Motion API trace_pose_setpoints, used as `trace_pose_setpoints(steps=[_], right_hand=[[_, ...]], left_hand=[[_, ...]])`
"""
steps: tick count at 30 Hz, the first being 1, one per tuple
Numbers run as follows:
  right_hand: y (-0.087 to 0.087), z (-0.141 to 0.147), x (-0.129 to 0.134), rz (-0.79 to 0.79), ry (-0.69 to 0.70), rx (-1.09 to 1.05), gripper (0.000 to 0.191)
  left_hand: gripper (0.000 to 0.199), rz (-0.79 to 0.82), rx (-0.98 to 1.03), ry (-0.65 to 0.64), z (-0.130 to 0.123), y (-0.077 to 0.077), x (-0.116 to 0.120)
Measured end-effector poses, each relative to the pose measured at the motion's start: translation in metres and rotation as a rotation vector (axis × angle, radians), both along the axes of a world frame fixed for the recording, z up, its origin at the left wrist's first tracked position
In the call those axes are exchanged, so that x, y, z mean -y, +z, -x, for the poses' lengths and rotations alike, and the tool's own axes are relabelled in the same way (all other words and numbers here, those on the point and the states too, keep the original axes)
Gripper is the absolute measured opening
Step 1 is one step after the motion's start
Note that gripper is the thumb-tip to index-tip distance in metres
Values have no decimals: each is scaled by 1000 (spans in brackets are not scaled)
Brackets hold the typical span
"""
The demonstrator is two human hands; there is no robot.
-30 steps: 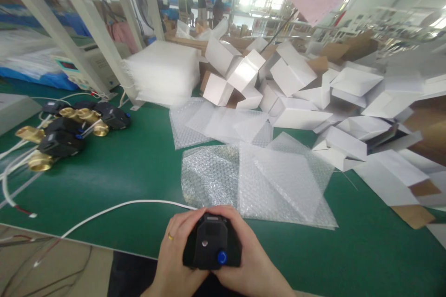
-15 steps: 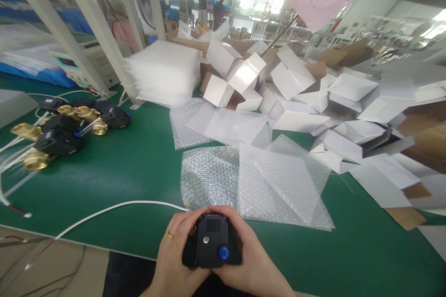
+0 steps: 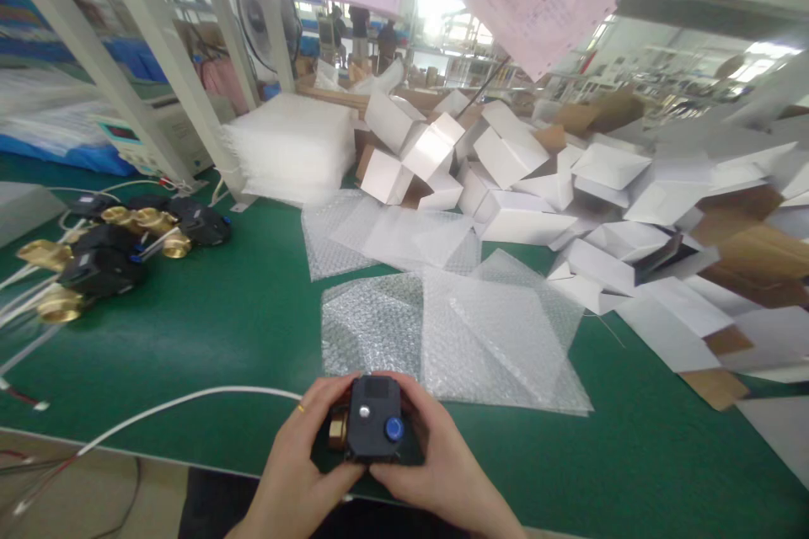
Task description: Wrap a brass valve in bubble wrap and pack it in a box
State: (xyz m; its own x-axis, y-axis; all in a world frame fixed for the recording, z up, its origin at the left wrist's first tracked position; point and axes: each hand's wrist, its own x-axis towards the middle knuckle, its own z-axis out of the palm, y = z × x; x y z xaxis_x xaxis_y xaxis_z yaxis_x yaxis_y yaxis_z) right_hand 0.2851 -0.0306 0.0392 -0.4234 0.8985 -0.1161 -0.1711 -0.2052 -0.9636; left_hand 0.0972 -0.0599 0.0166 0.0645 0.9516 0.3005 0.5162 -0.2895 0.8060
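Between my two hands is a motorized valve [image 3: 377, 429], a black housing with a blue knob, a silver button and a brass fitting showing at its left. My left hand [image 3: 307, 446] wraps its left side, a ring on one finger. My right hand [image 3: 436, 446] grips the right side, fingertips meeting near the top. A white cable [image 3: 190, 394] runs from beside my left hand along the table's front edge. Just beyond the valve lie bubble wrap sheets [image 3: 372, 328], overlapping a second group of bubble wrap bags [image 3: 404, 232].
Several more brass valves with black housings [image 3: 104, 265] lie at the left. A stack of white foam sheets [image 3: 294, 147] stands behind the bubble wrap. Open white boxes [image 3: 511, 143] are heaped at the back and right. Pink papers [image 3: 531, 0] hang above the green table [image 3: 240, 328].
The valve, still in both hands, has shifted slightly left and tilted, so more of its brass fitting shows. The camera view has moved a little, bringing the hanging papers lower.
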Motion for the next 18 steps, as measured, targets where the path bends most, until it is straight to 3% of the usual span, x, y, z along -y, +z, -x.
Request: trace_pose_setpoints(steps=[5, 10, 13, 15, 18], right_hand=[[-10, 1, 1, 22, -63, -155, 60], [0, 8, 2, 92, -59, -398, 66], [13, 15, 3, 158, -95, -449, 61], [17, 19, 4, 177, -134, -453, 58], [16, 22, 6, 188, -195, -432, 58]], left_hand=[[61, 162, 171, 150, -2, 0, 4], [50, 370, 594, 306, -30, 40, -1], [48, 444, 681, 366, -44, 65, -5], [45, 471, 691, 367, -48, 73, -7], [43, 471, 678, 358, -48, 71, -8]])
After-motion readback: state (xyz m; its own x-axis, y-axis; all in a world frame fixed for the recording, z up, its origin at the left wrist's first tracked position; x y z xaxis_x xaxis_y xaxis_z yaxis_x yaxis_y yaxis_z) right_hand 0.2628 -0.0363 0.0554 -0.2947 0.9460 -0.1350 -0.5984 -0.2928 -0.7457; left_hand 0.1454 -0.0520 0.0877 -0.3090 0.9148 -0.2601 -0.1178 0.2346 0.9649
